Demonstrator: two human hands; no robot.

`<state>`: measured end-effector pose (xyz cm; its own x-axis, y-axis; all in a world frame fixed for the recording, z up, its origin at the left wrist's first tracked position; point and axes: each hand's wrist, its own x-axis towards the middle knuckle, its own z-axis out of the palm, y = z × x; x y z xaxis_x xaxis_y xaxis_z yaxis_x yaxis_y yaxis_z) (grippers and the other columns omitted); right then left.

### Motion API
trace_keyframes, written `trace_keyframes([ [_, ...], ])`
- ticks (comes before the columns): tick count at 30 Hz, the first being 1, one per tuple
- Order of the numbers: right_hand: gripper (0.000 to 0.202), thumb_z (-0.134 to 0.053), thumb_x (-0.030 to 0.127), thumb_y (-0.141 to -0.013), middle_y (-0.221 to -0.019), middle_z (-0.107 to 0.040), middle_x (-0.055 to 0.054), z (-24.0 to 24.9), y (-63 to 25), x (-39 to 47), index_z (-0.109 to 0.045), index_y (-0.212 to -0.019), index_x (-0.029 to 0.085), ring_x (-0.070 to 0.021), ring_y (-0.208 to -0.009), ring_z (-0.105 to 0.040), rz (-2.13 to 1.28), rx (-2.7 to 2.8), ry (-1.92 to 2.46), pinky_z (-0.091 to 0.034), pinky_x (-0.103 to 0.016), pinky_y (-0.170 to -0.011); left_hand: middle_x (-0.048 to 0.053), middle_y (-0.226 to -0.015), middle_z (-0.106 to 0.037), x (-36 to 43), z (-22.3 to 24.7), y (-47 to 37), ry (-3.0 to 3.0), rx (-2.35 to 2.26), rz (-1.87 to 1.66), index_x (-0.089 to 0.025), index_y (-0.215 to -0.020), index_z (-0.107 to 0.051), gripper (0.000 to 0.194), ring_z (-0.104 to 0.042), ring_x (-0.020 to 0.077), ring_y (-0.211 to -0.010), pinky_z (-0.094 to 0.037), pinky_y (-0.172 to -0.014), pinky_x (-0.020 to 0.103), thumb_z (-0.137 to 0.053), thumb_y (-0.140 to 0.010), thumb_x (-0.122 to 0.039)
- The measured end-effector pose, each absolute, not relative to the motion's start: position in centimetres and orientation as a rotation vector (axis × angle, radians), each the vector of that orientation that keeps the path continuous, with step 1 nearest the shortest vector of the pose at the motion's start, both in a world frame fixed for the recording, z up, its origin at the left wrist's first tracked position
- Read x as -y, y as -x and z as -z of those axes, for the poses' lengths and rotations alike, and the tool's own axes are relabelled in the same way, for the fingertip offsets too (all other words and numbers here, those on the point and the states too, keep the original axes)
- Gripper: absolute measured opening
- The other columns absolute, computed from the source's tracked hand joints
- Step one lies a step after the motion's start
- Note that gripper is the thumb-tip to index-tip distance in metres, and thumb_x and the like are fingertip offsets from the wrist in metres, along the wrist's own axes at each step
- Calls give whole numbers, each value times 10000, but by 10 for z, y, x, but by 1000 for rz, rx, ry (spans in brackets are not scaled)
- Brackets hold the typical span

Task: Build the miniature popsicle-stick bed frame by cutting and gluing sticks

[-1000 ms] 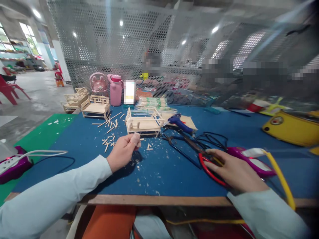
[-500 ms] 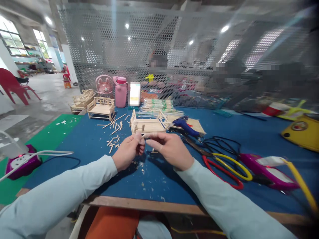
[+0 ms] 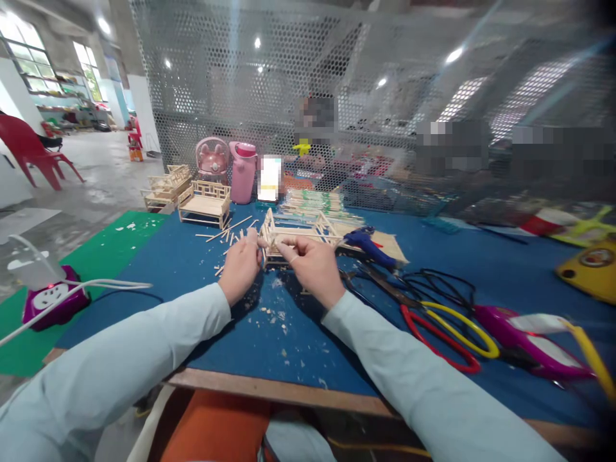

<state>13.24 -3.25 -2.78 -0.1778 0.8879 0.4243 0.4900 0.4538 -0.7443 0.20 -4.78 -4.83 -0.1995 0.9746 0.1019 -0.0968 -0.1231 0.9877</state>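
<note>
A miniature bench made of thin wooden sticks stands on the blue table in front of me. At its left end, my left hand is closed, thumb and fingertips against the end frame. My right hand reaches over the front of the seat, its thumb and forefinger pinched at what looks like a short wooden stick near the left posts. The fingertips hide most of that piece. Loose cut sticks lie left of the bench, partly behind my left hand.
A blue glue gun lies right of the bench, near scissors with red and yellow handles. Finished stick benches, a pink bottle and stick bundles stand behind. Purple power strips flank the table; a mesh screen closes the back.
Both hands have moved forward from in front of the bench to its left end. The right thumb and forefinger have closed into a pinch. The view has shifted slightly.
</note>
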Motion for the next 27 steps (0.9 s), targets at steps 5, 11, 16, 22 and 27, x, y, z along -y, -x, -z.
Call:
trace_keyframes([
  [5,307,-493,376,-824,-610,-646,-26,36,-131,31,-721,-791,174,-135,-540,-506,-178,1922,1252,-345,-248,-560,-75,-538,-451,33,55,6,-1256,-1228,-1584,-158,-795,-544,168,-382,61,-447,-318,-467,183,-534,-819,-323],
  [11,326,-461,393,-850,-698,-700,-60,40,-128,28,-718,-829,193,-167,-604,-574,-66,1921,1342,-361,-256,-590,-66,-608,-495,32,60,2,-1287,-1251,-1506,-148,-879,-546,143,-413,59,-475,-320,-484,184,-561,-737,-129],
  [16,342,-453,406,-854,-668,-686,-53,40,-125,27,-717,-821,191,-160,-572,-546,-24,1930,1384,-328,-257,-559,-53,-645,-500,34,61,2,-1419,-1259,-1466,-144,-889,-547,148,-430,67,-533,-348,-535,193,-552,-744,-113],
  [22,309,-457,364,-856,-701,-699,-50,41,-124,28,-711,-825,190,-158,-599,-562,-14,1930,1405,-322,-252,-574,-33,-701,-512,35,63,2,-1505,-1272,-1427,-136,-941,-538,174,-453,80,-581,-378,-586,211,-528,-769,-110],
  [27,307,-455,368,-865,-722,-712,-52,42,-123,27,-709,-824,200,-172,-642,-599,77,1919,1447,-313,-258,-584,-17,-728,-531,36,65,1,-1537,-1324,-1411,-137,-961,-541,187,-475,88,-595,-398,-607,224,-514,-779,-104],
])
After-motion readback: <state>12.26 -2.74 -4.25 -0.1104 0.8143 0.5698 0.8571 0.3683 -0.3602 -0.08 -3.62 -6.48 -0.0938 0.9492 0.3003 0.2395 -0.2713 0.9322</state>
